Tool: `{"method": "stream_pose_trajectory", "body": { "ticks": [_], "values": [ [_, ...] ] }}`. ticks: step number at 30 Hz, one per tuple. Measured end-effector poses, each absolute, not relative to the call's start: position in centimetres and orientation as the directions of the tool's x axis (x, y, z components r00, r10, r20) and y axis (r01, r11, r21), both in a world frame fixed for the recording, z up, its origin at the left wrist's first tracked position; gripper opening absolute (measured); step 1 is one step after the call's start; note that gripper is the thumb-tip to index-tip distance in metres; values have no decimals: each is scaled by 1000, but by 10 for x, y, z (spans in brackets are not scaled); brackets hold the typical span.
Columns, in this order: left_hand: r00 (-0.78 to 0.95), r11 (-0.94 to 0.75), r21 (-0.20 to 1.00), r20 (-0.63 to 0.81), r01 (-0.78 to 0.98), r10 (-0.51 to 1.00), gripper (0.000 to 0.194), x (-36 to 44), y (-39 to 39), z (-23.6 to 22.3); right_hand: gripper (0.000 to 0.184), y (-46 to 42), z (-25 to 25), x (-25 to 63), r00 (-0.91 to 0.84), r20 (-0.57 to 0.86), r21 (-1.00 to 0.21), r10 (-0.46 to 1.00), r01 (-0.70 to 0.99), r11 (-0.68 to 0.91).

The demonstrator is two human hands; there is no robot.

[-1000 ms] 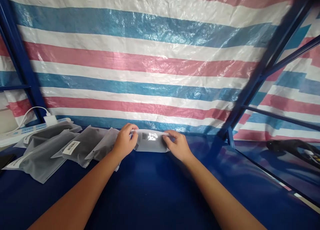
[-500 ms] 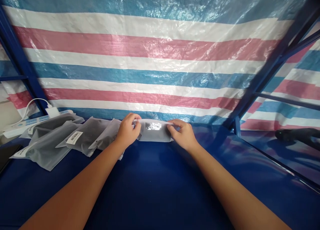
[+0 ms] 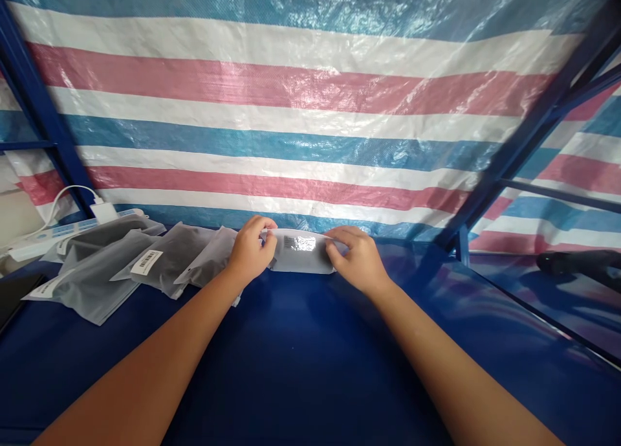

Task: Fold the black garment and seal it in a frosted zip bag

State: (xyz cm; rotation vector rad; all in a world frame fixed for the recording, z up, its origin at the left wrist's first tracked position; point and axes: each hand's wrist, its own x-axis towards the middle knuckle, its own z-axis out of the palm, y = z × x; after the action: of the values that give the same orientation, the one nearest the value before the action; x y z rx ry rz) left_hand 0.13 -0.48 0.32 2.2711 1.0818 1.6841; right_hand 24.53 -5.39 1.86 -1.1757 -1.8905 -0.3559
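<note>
Pinched a grey translucent pouch (image 3: 303,259) near its two upper corners: at one end between thumb and fingers of the left hand (image 3: 253,248), at the other between thumb and fingers of the right hand (image 3: 356,257). Held its pale top edge across the gap between the hands, with a shiny patch of print (image 3: 299,243) just beneath, too glary to read. Had it at the far side of the blue bench (image 3: 295,368), close to the striped sheet (image 3: 291,129); could not tell of any contact between its lower edge and the bench. Had four more such pouches (image 3: 99,274) to the left, lying in an overlapping row, and made out a white barcode label (image 3: 146,263) on one. Saw behind the row a power strip (image 3: 53,234) with a white plug (image 3: 103,210) and a curved white cable (image 3: 70,187), and at the left edge a flat black object (image 3: 17,297). Noticed a dark object (image 3: 577,265) to the right of the slanted blue post (image 3: 485,180), too indistinct to name.
</note>
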Motion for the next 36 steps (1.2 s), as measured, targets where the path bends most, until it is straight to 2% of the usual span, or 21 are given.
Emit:
{"method": "stream_pose_trajectory", "body": {
  "ticks": [16, 23, 36],
  "values": [
    [136, -775, 444, 823, 450, 551, 25, -1, 0, 2, 23, -56, 20, 242, -138, 775, -264, 617, 816, 514],
    [127, -776, 442, 829, 449, 545, 25, -1, 2, 0, 21, -55, 19, 243, -139, 780, -260, 610, 815, 518],
    [116, -740, 481, 798, 470, 592, 20, -1, 0, -2, 22, -60, 23, 240, -70, 710, -392, 700, 787, 476]
  ]
}}
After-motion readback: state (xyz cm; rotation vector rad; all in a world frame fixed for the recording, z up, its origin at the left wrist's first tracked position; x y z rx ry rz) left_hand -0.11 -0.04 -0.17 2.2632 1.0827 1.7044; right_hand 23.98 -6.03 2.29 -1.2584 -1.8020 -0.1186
